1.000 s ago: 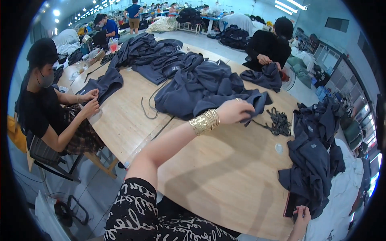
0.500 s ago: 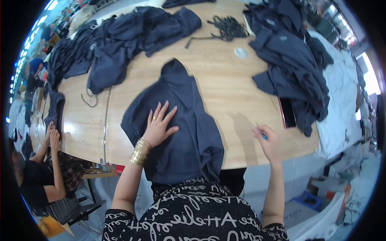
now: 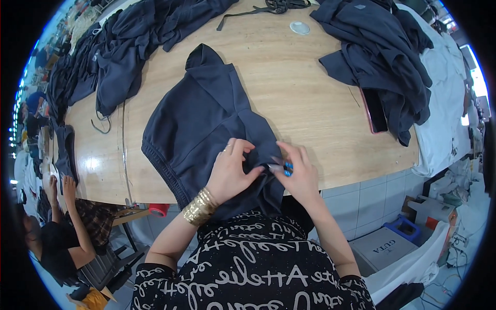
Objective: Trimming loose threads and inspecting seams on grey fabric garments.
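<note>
A dark navy hooded sweatshirt (image 3: 201,119) lies in front of me at the table's near edge, its hood pointing away and its ribbed hem on the left. My left hand (image 3: 232,170), with a gold bracelet at the wrist, has its fingers curled and its thumb pressed to the fabric, gripping a fold. Close beside it on the right, my right hand (image 3: 299,173) is closed round small blue-handled thread snips (image 3: 288,168). The metal tip points left at the fold between both hands. What exactly lies at the tip is too small to make out.
More dark garments are heaped at the far left (image 3: 119,67) and far right (image 3: 382,67) of the wooden table (image 3: 289,88). A phone (image 3: 373,111) lies by the right heap; a clear disc (image 3: 299,28) and dark cords (image 3: 268,7) lie farther back. A co-worker's hands (image 3: 67,188) work at left.
My right hand has come left from over the bare table to the sweatshirt with the snips. The left hand, earlier spread flat, now grips a fold. The sweatshirt has shifted left, showing its hem.
</note>
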{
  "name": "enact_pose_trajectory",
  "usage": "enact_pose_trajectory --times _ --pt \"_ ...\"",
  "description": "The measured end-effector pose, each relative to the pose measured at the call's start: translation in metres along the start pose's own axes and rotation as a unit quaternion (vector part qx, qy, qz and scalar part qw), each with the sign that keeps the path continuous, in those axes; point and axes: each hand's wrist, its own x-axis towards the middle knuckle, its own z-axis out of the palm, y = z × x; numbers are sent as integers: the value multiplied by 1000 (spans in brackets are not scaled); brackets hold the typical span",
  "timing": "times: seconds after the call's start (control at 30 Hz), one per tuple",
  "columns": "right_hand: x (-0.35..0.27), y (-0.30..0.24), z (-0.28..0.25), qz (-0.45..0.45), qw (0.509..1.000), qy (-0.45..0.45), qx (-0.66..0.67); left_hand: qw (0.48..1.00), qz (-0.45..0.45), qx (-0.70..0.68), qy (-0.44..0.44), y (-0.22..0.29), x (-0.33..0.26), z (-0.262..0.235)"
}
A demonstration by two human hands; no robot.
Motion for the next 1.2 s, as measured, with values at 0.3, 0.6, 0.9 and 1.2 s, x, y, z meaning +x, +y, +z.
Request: enact_pose_trajectory --times 0.3,0.6,0.9,1.2 --pt "38 -14 -34 256 884 -85 383 947 -161 -272 -61 -30 11 -39" --pt "44 -31 -36 249 878 -74 402 886 -192 -417 -60 -17 14 -49" --pt "44 -36 -38 220 884 -81 404 883 -175 -431 -67 -15 14 -54" --pt "45 -44 -39 205 893 -82 393 887 -162 -429 -59 -10 15 -59"
